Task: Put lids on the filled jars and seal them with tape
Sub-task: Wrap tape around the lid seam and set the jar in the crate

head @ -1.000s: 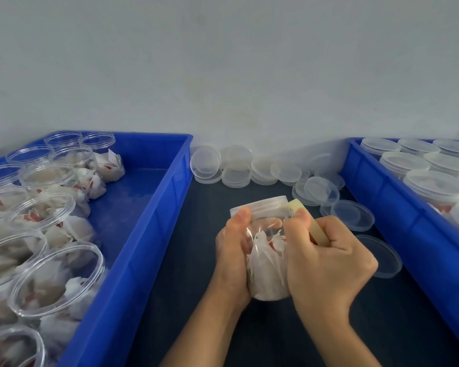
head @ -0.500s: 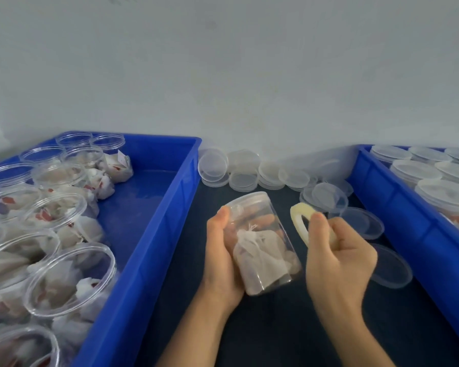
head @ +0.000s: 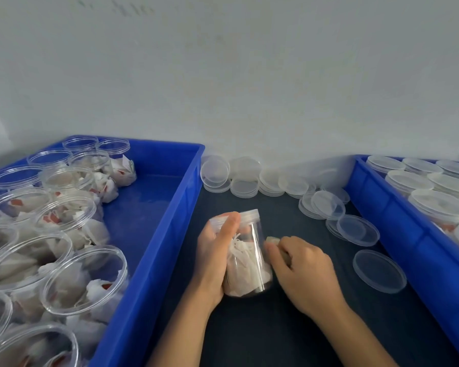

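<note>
A left hand (head: 214,256) grips a lidded clear jar (head: 245,256), seemingly light, slick and thin-walled; beside it, the right hand (head: 302,271) pinches a tape roll (head: 273,241) over the bench (head: 276,327).

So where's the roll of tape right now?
The tape roll is in the right hand, mostly hidden by its fingers, just right of the lidded jar that the left hand holds, over the dark mat.

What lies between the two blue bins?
In the head view: the dark mat, loose lids, and both hands holding a lidded jar.
</note>
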